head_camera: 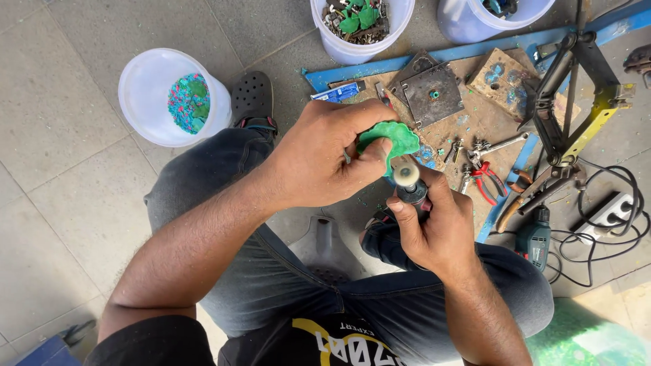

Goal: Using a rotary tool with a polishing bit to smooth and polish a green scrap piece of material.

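- The left hand (319, 159) is closing around a flat green piece with a scalloped edge (393, 139), pinching it between thumb and fingers above the person's knees.
- The right hand (434, 230) is wrapping tightly round a small dark rotary tool (412, 191), with the tool's round pale buffing head (406, 173) pointing up and touching the lower edge of the green piece.
- The green piece is hovering just off the near edge of a low wooden work board (475, 122) lying on the tiled floor (68, 203), framed by blue metal bars.
- A dark square metal plate (432, 93) is sitting near the far edge of the board, and a paint-stained wooden block (505, 81) is lying towards its far right corner.
- Red-handled pliers (485, 179) are resting by the right edge of the board, close to the right hand.
- A teal power drill (536, 237) is lying on the floor past the board's right edge, beside a tangle of black cable (603, 230).
- A white bucket (146, 129) holding green and pink scraps is standing on the floor well to the left of the left hand.
- Another white bucket (400, 20), filled with green pieces and metal parts, is standing beyond the board's far edge.
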